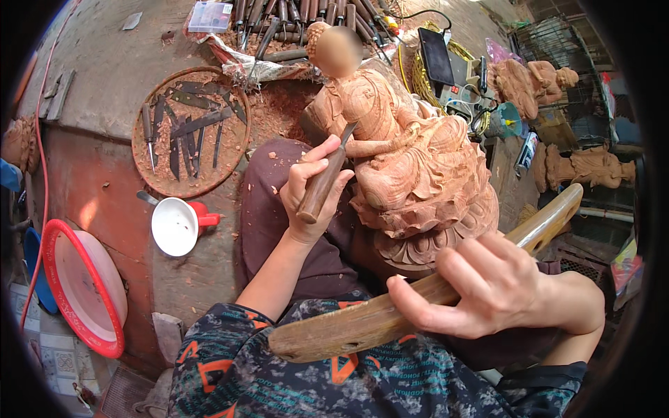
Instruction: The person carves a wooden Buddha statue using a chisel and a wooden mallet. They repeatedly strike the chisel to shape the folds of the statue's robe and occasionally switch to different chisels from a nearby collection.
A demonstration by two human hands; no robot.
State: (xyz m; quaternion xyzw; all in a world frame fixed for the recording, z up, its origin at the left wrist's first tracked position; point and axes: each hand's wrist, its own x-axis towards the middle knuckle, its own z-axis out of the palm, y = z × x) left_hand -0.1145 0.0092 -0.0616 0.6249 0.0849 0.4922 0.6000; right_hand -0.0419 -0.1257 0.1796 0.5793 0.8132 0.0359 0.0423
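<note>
A carved reddish wooden statue of a seated figure on a petalled base leans between my legs, its head pointing away from me. My left hand is closed round the wooden handle of a carving chisel. The chisel's metal blade points up and away, against or just over the statue's arm; contact is hard to tell. Across my lap lies a long, smooth wooden bar, slanting up to the right. My right hand grips it from above, fingers bent over it, near the statue's base.
Left of my knee, a round tray holds several flat blades and wood chips. Beside it stands a white cup with a red handle. A red-rimmed basin leans at far left. Many chisels lie beyond the statue; other carvings rest at right.
</note>
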